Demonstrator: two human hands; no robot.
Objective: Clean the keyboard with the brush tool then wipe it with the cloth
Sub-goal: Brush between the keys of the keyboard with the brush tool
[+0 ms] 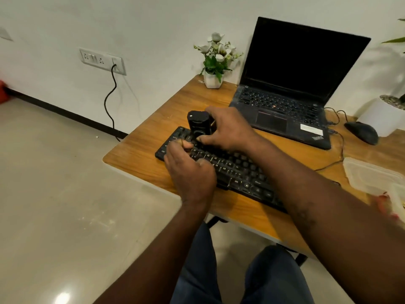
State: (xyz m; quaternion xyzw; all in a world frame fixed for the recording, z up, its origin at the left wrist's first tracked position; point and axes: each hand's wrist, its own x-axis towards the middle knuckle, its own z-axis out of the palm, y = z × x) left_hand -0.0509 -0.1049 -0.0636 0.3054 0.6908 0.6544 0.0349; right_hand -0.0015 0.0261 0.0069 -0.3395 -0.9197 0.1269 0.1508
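- Head view: the right hand [228, 130] grips the black brush tool [198, 122], with the thumb up by its top and the fingertips curled in at its lower end.
- The brush tool stands upright, its lower end down on the far-left corner of the keyboard [236, 170].
- The left hand [190, 170] lies over the left end of the keyboard with its fingers curled and the thumb meeting the forefinger. I cannot tell whether it pinches anything.
- The two hands are close together, the left just nearer the person than the right.
- The keyboard is black and lies slantwise on the wooden counter [135, 154], near its front edge. The right forearm crosses over its right part.
- Behind the keyboard an open laptop [285, 102] shows a dark screen.
- A black mouse [361, 132] sits just to the right of the laptop, with thin cables running nearby.
- A small white pot of white flowers [213, 62] stands at the back of the counter, left of the laptop.
- A clear plastic container [372, 174] rests at the right edge of the counter.
- On the wall to the left, a black cable [110, 99] hangs from a socket plate [102, 60].
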